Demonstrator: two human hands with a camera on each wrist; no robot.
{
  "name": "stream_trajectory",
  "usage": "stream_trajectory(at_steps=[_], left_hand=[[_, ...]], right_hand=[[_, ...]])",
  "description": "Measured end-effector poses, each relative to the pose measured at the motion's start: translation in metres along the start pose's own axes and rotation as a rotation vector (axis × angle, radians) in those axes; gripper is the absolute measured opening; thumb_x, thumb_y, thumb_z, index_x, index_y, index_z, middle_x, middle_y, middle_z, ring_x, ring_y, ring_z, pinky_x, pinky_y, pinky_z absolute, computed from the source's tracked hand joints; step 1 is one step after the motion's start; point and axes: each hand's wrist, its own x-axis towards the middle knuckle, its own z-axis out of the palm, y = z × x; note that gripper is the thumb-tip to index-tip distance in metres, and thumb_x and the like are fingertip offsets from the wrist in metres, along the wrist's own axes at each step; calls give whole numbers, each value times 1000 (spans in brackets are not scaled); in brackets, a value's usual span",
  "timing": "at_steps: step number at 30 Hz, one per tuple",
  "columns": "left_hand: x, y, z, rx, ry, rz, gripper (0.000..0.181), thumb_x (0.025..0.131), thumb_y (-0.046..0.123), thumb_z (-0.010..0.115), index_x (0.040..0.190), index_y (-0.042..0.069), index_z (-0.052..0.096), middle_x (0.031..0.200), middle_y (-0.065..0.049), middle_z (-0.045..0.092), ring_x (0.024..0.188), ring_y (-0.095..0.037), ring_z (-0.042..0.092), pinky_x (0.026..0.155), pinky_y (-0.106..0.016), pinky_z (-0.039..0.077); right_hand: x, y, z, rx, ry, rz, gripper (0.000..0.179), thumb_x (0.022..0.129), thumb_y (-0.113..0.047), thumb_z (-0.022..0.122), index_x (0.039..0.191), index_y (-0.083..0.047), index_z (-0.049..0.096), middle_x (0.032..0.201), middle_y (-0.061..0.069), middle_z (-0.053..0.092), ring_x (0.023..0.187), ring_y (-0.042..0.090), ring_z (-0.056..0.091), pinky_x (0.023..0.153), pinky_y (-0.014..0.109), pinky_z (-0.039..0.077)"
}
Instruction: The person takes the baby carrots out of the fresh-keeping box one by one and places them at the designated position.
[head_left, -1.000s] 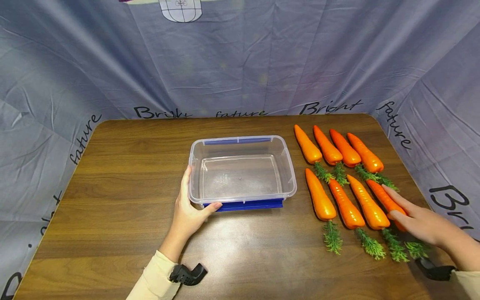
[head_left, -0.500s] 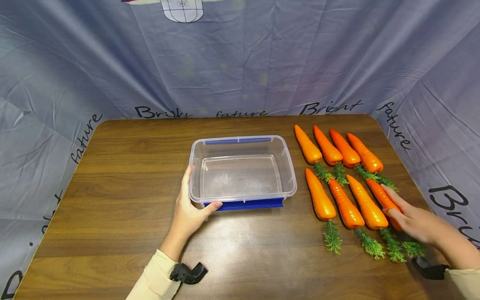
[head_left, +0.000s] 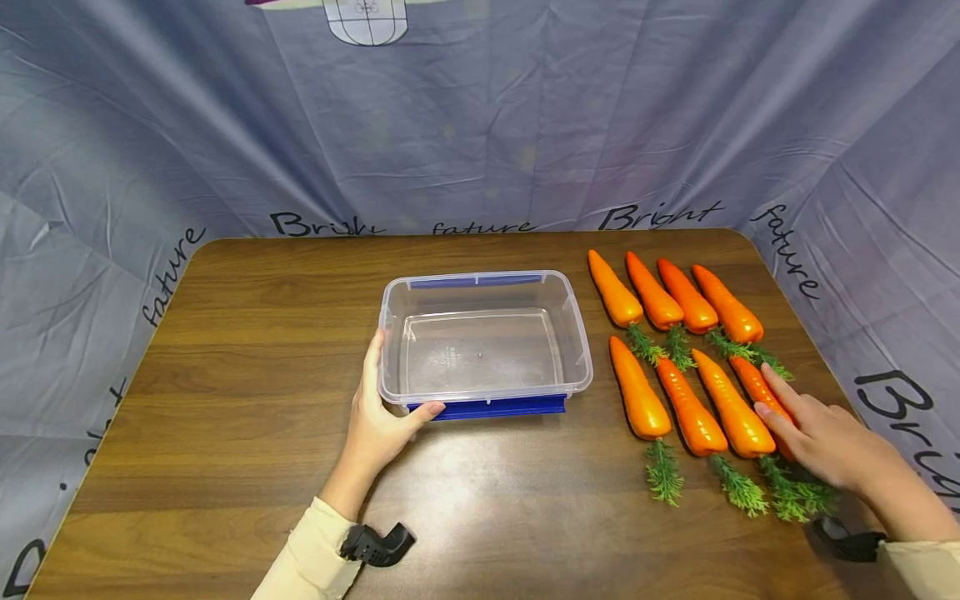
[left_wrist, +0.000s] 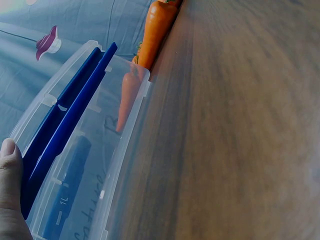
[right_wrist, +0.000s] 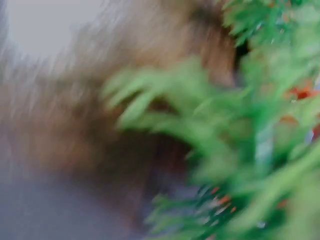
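A clear plastic food container (head_left: 480, 398) with blue clasps stands on the table, its top uncovered. My left hand (head_left: 382, 429) grips its front left corner, thumb on the front and fingers along the left side. In the left wrist view the thumb (left_wrist: 11, 192) lies beside the blue clasp (left_wrist: 70, 122). On the right, my right hand (head_left: 832, 437) holds the rightmost front-row carrot (head_left: 757, 383) between thumb and fingers; the hand hides its thick end. That carrot lies against the neighbouring yellow-orange carrot (head_left: 731, 404). Blurred green carrot leaves (right_wrist: 215, 120) fill much of the right wrist view.
Several carrots with green tops lie in two rows on the right, such as a back-row carrot (head_left: 615, 292) and a front-row carrot (head_left: 641, 392). Printed grey-blue cloth (head_left: 480, 125) walls the wooden table (head_left: 262, 333) on three sides.
My right hand has moved a little left, and the rightmost front-row carrot with its leaves has shifted left toward its neighbour. The left hand and the container have stayed put.
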Motion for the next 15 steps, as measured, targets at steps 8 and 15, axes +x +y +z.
stream_trajectory(at_steps=[8,15], left_hand=[[-2,3,-1,-8,-19,-36,124,64,31,94,158,40,13,164,3,26,144,-25,37,117,-49,30],[-5,11,-8,59,8,-27,116,72,36,88,160,32,12,167,-2,15,153,-25,19,119,-58,22]], right_hand=[[-16,-28,-23,-139,50,161,75,105,-58,20,158,-18,-13,127,38,41,103,64,42,82,74,33],[-32,-94,-43,-128,290,136,70,104,-55,36,161,-20,13,141,29,39,110,60,39,81,74,34]])
